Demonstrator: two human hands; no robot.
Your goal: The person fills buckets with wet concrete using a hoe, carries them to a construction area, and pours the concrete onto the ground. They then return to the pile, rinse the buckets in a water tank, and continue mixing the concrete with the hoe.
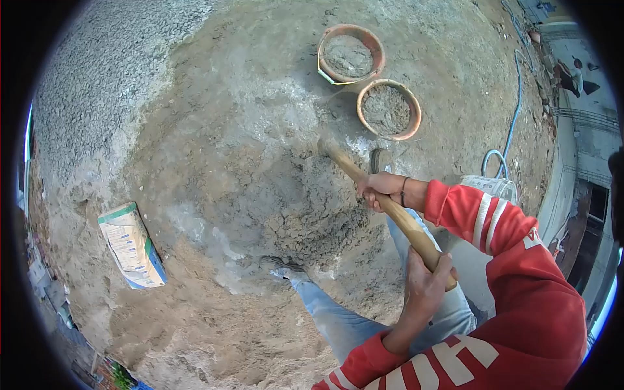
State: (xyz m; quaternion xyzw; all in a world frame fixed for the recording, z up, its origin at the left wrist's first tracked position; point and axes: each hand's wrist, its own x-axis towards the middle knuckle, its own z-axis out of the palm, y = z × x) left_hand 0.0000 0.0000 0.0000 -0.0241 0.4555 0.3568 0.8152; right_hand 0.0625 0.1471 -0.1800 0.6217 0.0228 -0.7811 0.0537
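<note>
A thick wooden tool handle [408, 224] slants over a heap of wet grey mortar [312, 218]. My right hand [382, 190], with a dark band at the wrist, is wrapped round its middle. Lower down, near the butt end, my left hand [426, 286] closes on the same handle. The handle's far end points up and left past the heap; no blade can be made out there. My feet are planted on either side of the mortar, one shoe [382, 160] at its right edge.
Beyond the heap stand two round tubs of grey mix, one with a handle [351, 55], the other nearer [390, 110]. A printed bag [133, 247] lies left. Gravel [110, 78] spreads upper left. A white bucket [491, 187] and blue hose [519, 97] are right; a person [577, 77] is farther off.
</note>
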